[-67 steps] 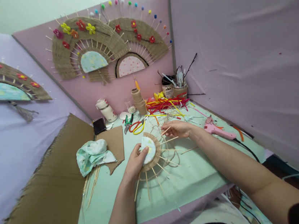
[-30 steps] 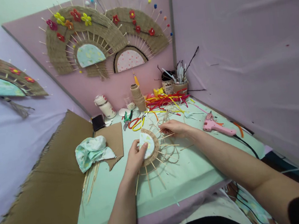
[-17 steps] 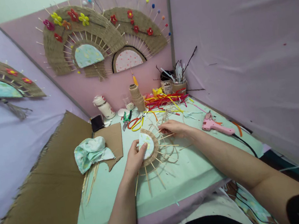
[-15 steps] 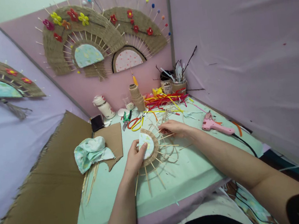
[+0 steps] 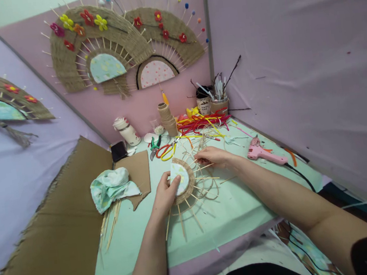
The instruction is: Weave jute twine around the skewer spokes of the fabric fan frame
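My left hand grips a half-round woven fan by its straight edge, thumb on the pale floral cloth centre. Brown twine is woven round that centre, and thin wooden sticks fan out from it to the right and downward. At the fan's upper right, my right hand is closed with fingertips pinched among the sticks. It seems to hold the twine there, though the fingers hide the exact grip. Loose loops of twine lie on the table under and beside the sticks.
Scissors, a twine spool and red and yellow pipe cleaners lie behind the fan. A pink glue gun rests at right, its cord trailing off the edge. Crumpled cloth, cardboard and spare sticks are at left.
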Demonstrator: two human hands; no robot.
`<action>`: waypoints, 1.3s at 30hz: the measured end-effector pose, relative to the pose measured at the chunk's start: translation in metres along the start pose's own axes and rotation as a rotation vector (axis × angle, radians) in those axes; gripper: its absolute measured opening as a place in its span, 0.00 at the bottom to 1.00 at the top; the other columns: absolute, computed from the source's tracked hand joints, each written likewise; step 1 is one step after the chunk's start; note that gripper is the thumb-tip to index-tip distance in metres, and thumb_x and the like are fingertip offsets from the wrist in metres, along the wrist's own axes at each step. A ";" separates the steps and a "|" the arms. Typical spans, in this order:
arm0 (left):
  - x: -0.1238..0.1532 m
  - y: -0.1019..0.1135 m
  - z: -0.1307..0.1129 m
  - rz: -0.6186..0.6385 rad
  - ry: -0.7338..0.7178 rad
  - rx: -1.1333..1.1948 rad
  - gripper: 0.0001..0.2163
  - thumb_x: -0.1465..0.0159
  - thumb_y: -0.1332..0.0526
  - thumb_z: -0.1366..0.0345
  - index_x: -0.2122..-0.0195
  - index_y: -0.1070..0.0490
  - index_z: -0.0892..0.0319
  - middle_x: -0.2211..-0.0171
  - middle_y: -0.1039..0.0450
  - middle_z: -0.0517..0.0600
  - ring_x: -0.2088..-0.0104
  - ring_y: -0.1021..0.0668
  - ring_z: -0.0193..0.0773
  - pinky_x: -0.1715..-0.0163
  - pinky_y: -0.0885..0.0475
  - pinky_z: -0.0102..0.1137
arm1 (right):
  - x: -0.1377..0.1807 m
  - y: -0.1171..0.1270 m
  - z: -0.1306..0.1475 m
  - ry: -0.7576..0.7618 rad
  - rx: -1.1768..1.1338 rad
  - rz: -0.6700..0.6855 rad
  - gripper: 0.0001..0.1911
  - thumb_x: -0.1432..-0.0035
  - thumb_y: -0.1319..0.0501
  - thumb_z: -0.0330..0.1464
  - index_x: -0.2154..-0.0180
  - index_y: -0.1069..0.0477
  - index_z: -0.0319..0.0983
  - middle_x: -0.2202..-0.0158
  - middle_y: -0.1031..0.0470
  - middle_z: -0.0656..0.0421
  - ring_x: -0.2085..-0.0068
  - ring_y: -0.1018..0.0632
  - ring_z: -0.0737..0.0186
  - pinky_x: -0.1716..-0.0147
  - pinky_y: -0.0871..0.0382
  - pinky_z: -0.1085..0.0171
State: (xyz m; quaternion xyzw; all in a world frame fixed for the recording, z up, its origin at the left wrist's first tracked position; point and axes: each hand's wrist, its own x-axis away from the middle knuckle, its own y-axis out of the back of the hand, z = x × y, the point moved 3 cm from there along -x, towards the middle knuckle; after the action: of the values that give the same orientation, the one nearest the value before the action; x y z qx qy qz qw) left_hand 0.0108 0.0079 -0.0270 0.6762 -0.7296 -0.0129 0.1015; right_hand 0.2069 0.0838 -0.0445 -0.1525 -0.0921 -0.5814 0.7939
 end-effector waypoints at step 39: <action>0.002 -0.004 0.002 0.120 0.099 0.100 0.21 0.48 0.34 0.51 0.60 0.37 0.58 0.77 0.27 0.44 0.80 0.28 0.30 0.80 0.37 0.22 | -0.001 0.006 0.003 0.027 0.100 -0.008 0.17 0.49 0.35 0.43 0.75 0.26 0.35 0.76 0.28 0.59 0.77 0.34 0.73 0.81 0.44 0.72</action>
State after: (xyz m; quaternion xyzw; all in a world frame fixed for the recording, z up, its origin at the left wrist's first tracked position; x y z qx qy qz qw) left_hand 0.0144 0.0050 -0.0295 0.6353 -0.7626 0.0633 0.1040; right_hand 0.2124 0.0871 -0.0428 -0.1046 -0.1108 -0.5814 0.7992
